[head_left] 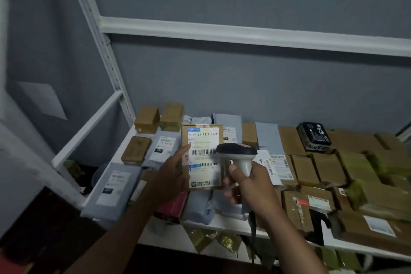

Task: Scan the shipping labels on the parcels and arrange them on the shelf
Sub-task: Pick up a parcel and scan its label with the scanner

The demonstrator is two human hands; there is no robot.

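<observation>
My left hand (175,173) holds a small cardboard parcel (201,138) upright above the shelf, its white shipping label (203,151) with barcodes facing me. My right hand (249,182) grips the handle of a white and black barcode scanner (236,151), whose head sits just in front of the label's right side. The parcel's lower right corner is hidden behind the scanner and my right fingers.
The white shelf (224,220) is crowded with brown boxes (329,169), grey mailer bags (111,189) and a black box (314,135) at the back right. A white upright (104,51) stands on the left, and a higher shelf rail (244,32) crosses overhead. More parcels lie below.
</observation>
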